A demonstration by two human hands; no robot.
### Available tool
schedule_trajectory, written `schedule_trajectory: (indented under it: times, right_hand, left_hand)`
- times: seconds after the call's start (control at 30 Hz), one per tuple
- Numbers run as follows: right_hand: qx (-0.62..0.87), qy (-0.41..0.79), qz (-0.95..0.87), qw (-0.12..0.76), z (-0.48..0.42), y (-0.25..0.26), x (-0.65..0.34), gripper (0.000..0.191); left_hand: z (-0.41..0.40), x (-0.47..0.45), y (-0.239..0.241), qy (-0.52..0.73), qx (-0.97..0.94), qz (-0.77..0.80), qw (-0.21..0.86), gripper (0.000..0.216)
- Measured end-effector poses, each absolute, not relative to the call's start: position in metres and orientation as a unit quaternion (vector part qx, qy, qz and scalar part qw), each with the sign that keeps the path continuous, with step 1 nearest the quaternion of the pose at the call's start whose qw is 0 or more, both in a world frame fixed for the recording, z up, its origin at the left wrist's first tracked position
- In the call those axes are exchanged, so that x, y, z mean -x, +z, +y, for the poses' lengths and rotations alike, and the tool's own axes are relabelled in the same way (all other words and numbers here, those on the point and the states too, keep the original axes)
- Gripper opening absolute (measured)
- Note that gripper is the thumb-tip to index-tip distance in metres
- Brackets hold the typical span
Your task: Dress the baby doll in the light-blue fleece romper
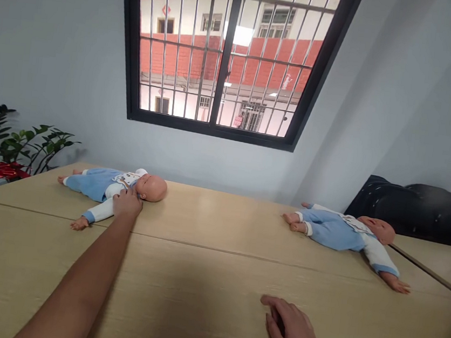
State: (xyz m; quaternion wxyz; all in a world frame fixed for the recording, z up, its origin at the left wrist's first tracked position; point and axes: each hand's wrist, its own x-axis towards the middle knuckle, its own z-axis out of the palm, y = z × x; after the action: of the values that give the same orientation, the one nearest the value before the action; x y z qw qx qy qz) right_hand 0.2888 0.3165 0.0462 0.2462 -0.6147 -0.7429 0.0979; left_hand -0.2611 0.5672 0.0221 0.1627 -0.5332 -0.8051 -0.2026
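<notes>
A baby doll (96,181) in a blue and white outfit lies on its back at the far left of the table, its bald head pointing right. My left hand (127,203) reaches out to it and grips it at the shoulder, just below the head; the fingertips are partly hidden against the clothing. At the lower right, my right hand (292,328) is over the tabletop, fingers loosely bent, thumb apart from them, holding nothing. Beyond it on the right lies a second baby doll (334,230) in a similar outfit, face up, one arm stretched toward the near side.
The light wooden table (196,285) has seams running across it. Black padded chairs (425,205) stand behind its right end. A leafy plant (29,141) with a red ribbon (9,170) is at the left. A barred window (226,55) is in the wall behind.
</notes>
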Motion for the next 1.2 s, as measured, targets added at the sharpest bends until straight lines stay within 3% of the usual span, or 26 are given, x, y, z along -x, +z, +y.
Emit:
schedule_trajectory:
  times: [0.53,0.87,1.2]
  right_hand:
    - [0.629,0.118,-0.731,0.235,0.315,0.049,-0.286,0.039]
    - [0.621,0.097,-0.741,0.237,0.303,0.063,-0.278,0.036]
    - [0.605,0.043,-0.760,0.232,0.297,0.060,-0.278,0.035]
  left_hand:
    - [0.570,0.266,0.020,-0.225,0.543,-0.790,0.175,0.068]
    - [0.504,0.208,0.031,-0.200,0.584,-0.770,0.163,0.038]
    - [0.417,0.146,0.041,-0.208,0.621,-0.749,0.100,0.029]
